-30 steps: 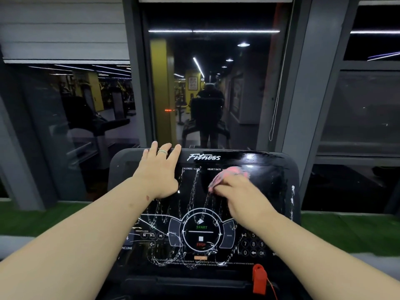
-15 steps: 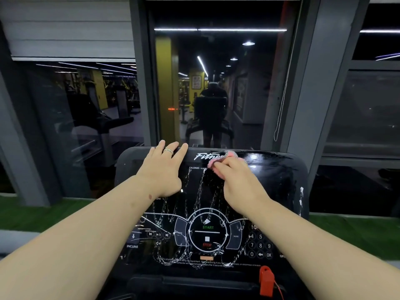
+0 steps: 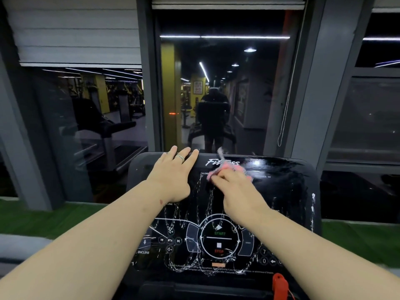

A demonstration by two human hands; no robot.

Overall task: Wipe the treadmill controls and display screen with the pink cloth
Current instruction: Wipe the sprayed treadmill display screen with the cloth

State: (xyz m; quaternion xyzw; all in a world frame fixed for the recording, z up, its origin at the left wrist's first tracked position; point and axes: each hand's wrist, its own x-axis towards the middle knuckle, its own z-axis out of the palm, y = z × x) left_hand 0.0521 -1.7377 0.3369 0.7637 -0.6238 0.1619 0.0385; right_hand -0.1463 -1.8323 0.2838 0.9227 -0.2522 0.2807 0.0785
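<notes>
Mid-wipe on upper part of treadmill console (image 3: 281, 191). Right hand (image 3: 238, 195) gripping pink cloth (image 3: 225, 169), pressed to glass near top edge, just below the logo. Left hand (image 3: 173, 176) flat, fingers straight, bracing on console's top left — holding nothing. White foamy streaks (image 3: 203, 221) all over display and round start/stop dial (image 3: 219, 240). Next, prob. — drag cloth down thru streaks to the buttons, firm even pressure, w/o pushing START.
</notes>
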